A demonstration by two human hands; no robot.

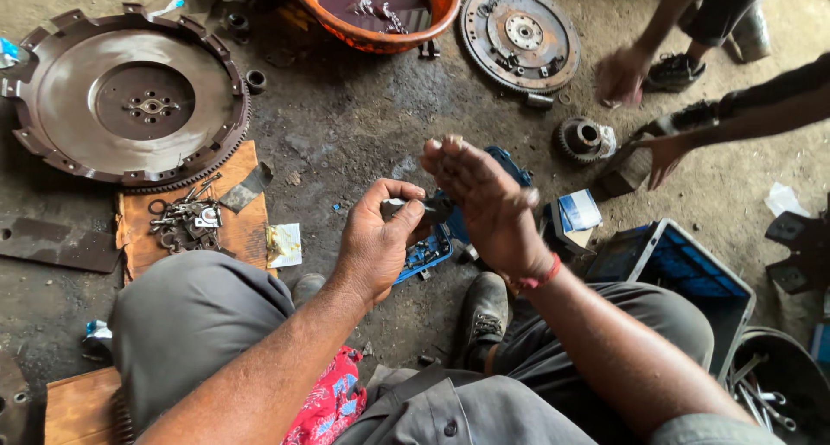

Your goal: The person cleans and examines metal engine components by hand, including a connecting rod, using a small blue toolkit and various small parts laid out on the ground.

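My left hand (pixel 378 237) is closed around a small dark metal part (pixel 425 208), held over my knees. My right hand (pixel 484 198) is raised flat just beyond it, fingers together, palm turned toward the part, with a red band at the wrist. Below both hands lies a blue tool case (pixel 430 251) on the dirty concrete floor. I cannot tell whether the right palm touches the part.
A large flywheel (pixel 130 95) lies far left, a clutch disc (pixel 519 37) and an orange basin (pixel 380 37) of dark liquid far centre. Small hardware (pixel 186 220) sits on cardboard. Another person's hands (pixel 622 73) work at right near a gear (pixel 581 139). A blue-lined box (pixel 692 272) sits right.
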